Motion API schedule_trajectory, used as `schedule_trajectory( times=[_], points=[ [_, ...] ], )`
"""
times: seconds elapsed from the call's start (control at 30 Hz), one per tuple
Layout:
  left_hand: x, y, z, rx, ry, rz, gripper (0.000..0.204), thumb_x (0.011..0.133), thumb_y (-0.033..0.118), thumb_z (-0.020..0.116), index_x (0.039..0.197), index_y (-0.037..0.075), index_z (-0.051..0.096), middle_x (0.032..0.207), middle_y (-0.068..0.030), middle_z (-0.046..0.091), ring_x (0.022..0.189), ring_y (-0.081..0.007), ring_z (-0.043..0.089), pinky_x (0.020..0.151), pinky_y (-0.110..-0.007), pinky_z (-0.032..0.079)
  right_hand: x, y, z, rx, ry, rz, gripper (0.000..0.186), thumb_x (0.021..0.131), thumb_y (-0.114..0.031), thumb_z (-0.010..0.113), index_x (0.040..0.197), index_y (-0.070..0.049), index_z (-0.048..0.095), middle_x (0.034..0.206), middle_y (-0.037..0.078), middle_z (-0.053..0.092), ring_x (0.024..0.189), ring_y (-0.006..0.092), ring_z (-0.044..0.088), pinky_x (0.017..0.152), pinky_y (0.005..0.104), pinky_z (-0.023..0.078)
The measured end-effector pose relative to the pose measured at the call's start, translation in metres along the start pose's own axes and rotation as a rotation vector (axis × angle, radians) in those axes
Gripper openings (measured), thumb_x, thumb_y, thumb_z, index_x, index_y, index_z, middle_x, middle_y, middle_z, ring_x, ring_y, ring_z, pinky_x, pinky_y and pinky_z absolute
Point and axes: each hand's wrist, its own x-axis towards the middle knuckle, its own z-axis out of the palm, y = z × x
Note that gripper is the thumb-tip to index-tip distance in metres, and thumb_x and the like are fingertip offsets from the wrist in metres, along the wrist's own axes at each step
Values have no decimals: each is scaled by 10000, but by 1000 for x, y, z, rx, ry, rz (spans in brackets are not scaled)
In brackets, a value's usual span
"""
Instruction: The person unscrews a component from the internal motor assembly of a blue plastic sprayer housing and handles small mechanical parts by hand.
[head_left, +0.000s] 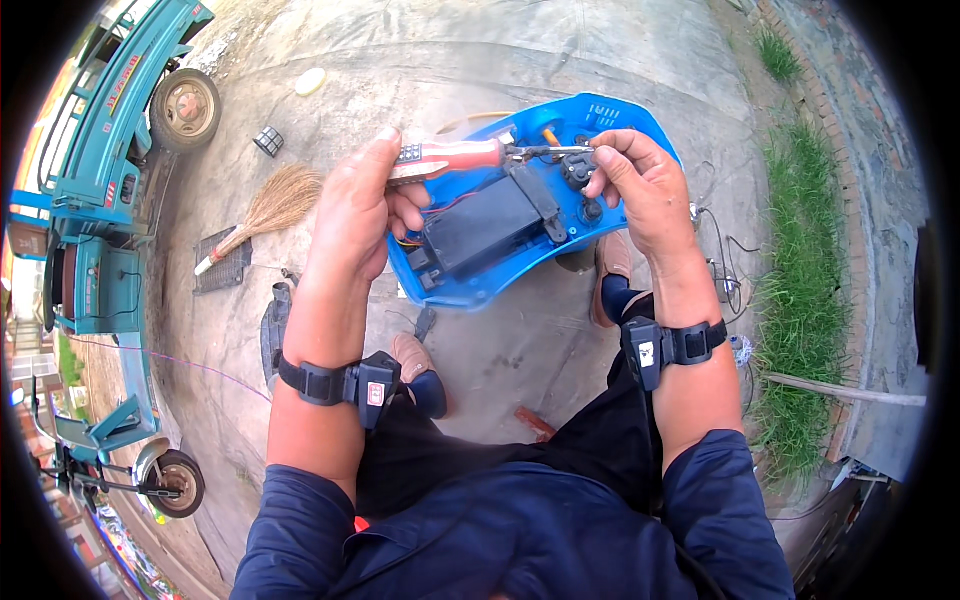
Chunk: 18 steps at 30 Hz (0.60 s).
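Outdoors, seated person at work over grey, creased ground sheeting (620, 60). Left hand (362, 205): grip wrapped round the handle of a red-and-white-handled screwdriver with a slim metal shaft (465, 155), held nearly level, shaft pointing right. Right hand (648, 185): grip a pinch, thumb and forefinger closed at the far end of that shaft; cannot tell whether some small piece sits between them. The tool is just above a blue moulded-plastic housing, shallow and curved (640, 118), lying hollow side up in front of the person, tilted across the view. Fixed inside it: a black rectangular box (485, 228) toward the left, two round black fittings to its right, one higher (577, 170), one lower (591, 212), and an orange stub (549, 134) near the upper rim. Thin coloured wires (408, 241) show by the box's left end. Black strapped devices on both forearms, left (372, 388) and right (646, 355). Pinkish shoes on the ground, left (411, 356) and right (616, 258), below the housing. Off to the left, a straw broom (278, 205) with its handle across a dark grille-like mat (222, 272); beyond, a teal cargo vehicle (112, 165). At right, a strip of green grass (800, 330) and, nearer, tangled dark wires (735, 262).
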Motion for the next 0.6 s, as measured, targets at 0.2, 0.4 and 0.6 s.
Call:
schedule_trajectory(
  times=[0.2, 0.4, 0.6],
  points=[
    [0, -2, -5, -52, -82, 9, 411, 1073, 389, 532, 1008, 17, 693, 712, -83, 689, 492, -105, 595, 415, -215, 427, 1, 2, -3, 9, -27, 11, 141, 1000, -144, 677, 1077, -30, 705, 842, 23, 693, 718, 75, 660, 597, 202, 459],
    [-1, 2, -4, -34, -72, 70, 431, 1080, 397, 528, 943, 28, 703, 701, -75, 697, 496, -110, 600, 431, -213, 426, 1, 5, -2, 42, -20, -41, 158, 995, -141, 682, 1112, -36, 701, 934, 30, 705, 791, 99, 684, 660, 227, 485],
    [0, 4, -9, -49, -87, 90, 408, 1068, 397, 552, 978, 26, 696, 722, -91, 698, 514, -109, 608, 443, -214, 442, -1, -2, 1, 2, -16, -30, 240, 992, -156, 692, 1198, -32, 693, 926, 20, 706, 796, 109, 687, 670, 235, 497]
  ],
)
